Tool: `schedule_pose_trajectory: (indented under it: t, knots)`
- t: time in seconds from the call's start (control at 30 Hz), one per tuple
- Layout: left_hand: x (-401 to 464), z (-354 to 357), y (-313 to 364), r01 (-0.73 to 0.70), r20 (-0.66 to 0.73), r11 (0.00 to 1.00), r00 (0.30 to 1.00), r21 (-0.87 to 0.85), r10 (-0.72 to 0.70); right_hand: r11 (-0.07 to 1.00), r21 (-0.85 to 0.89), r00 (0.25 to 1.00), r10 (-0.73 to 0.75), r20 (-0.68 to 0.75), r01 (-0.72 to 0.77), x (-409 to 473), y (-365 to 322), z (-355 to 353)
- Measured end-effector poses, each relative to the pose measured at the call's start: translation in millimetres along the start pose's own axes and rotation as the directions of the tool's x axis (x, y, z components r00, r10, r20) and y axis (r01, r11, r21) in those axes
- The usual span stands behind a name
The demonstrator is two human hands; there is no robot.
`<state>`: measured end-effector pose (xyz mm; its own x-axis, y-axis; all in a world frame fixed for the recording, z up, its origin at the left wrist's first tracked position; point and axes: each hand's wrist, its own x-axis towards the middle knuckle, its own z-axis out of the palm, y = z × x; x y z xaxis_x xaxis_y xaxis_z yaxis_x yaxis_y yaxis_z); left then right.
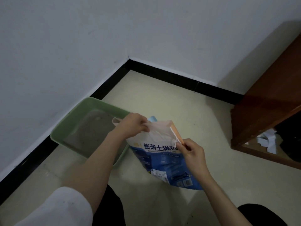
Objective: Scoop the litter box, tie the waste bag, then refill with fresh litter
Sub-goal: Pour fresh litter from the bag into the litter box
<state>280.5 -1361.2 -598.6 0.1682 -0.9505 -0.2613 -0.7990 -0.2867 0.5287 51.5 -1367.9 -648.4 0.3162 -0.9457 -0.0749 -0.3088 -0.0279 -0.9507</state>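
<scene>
A green litter box [65, 126] sits on the floor against the left wall, with grey litter [91, 129] in its bottom. A thin pale plastic bag [158, 132] is stretched in the air between my hands. My left hand [133, 123] grips its left edge, and a loop handle sticks out past the fingers. My right hand [192, 150] pinches the bag's right edge, where an orange strip shows. Behind the bag stands a blue litter bag [164, 165] with white lettering, just right of the box.
A brown wooden cabinet [267, 101] stands at the right, with white papers [267, 141] on the floor at its base. Black skirting runs along both walls into the corner. My dark-clothed knees are at the bottom edge.
</scene>
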Motion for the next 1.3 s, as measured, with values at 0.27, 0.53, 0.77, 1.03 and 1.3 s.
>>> schedule_pose_trajectory:
  t: [0.27,0.53,0.77,1.03,1.3]
  knots:
    - [-12.5,37.4,64.0,-0.291,-0.041,0.942,0.953,0.166,0.301,0.991,0.007,0.98,0.133,-0.147,-0.133,-28.3,21.4,-66.5]
    - [-24.0,66.4,117.4,-0.546,-0.003,0.812,0.83,0.205,0.558,0.979,0.022,0.947,0.2,-0.251,-0.201,-53.1,38.8,-121.4]
    - [-28.8,102.5,168.3,-0.455,0.158,0.833,0.89,0.314,0.427,0.995,-0.047,0.962,0.078,-0.26,-0.093,-71.5,21.6,-157.8]
    - [-27.0,106.7,168.1,-0.45,0.199,0.803,0.893,0.391,0.403,0.734,-0.671,0.991,-0.136,0.013,0.11,-57.9,5.3,-154.4]
    - [-27.0,88.9,129.4,-0.612,0.214,0.584,0.766,0.533,0.607,0.638,-0.759,0.986,-0.164,0.026,0.126,-48.9,-13.7,-147.6]
